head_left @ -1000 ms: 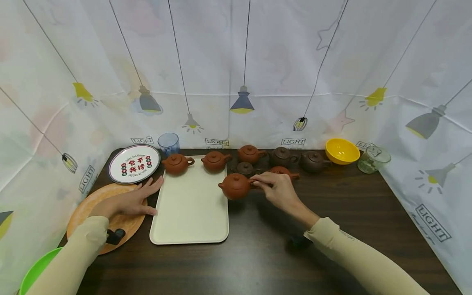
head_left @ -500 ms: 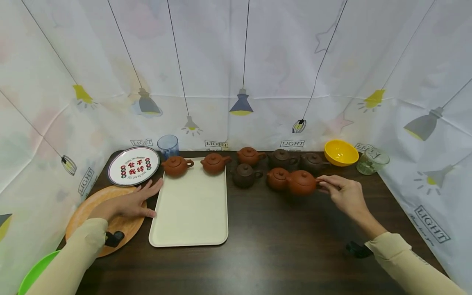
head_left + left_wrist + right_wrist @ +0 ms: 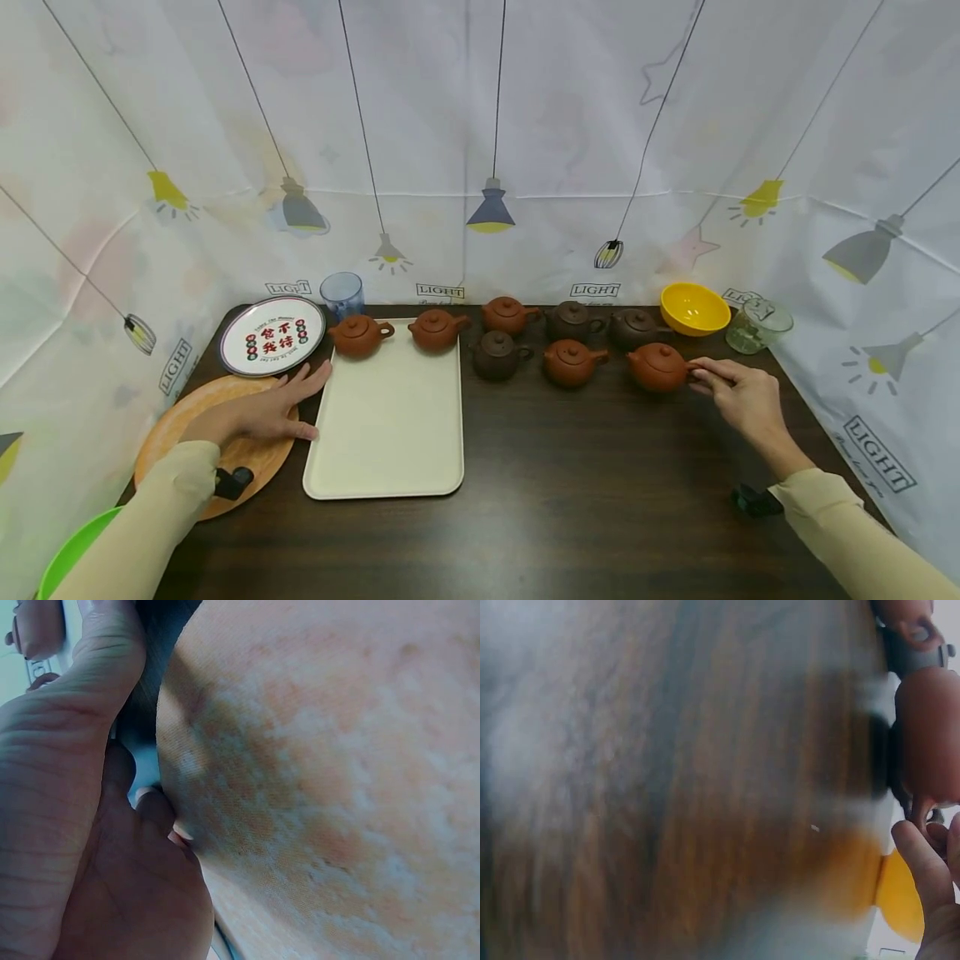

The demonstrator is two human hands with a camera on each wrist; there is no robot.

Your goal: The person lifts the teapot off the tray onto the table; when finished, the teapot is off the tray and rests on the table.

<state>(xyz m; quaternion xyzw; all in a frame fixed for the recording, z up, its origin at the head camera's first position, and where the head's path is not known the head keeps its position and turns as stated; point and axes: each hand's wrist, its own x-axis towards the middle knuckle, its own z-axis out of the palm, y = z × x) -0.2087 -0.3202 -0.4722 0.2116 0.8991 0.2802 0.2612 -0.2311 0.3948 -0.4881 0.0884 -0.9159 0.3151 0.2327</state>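
The dark wooden worktop (image 3: 570,500) is carrying everything, with a cream tray (image 3: 386,425) lying on its left half and two reddish teapots sitting at the tray's far end. The left hand (image 3: 258,412) is resting flat, fingers spread, on an orange round board (image 3: 187,412) just left of the tray, holding nothing.

The right hand (image 3: 738,396) is pinching the handle of a red-brown teapot (image 3: 657,367), which is sitting on the worktop at the right, near the yellow bowl (image 3: 695,307).

Honest worry: that's a thin grip on a tiny handle, so the pot looks likely to swing or tip if lifted fast, and its loose-looking lid could slide off. Another dark teapot (image 3: 636,327) is sitting just behind it and a brown one (image 3: 572,362) to its left, so a sideways nudge could be knocking spouts together. The glass jar (image 3: 757,325) at far right is crowding the wrist a bit too.
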